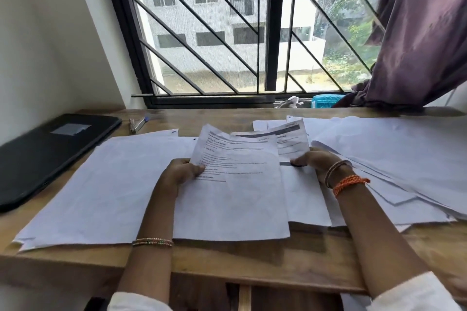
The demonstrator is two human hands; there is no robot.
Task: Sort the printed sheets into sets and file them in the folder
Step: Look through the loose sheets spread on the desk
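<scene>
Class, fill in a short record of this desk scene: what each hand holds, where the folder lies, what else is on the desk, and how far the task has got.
left hand: left hand pinches the left edge of a printed sheet, raised off the desk
right hand: right hand holds a second printed sheet behind the first
folder: black folder, closed, at the desk's left end
desk: wooden desk covered with spread sheets, blank sides up
other: pen near the window
task stage: sorting; nothing filed yet
</scene>
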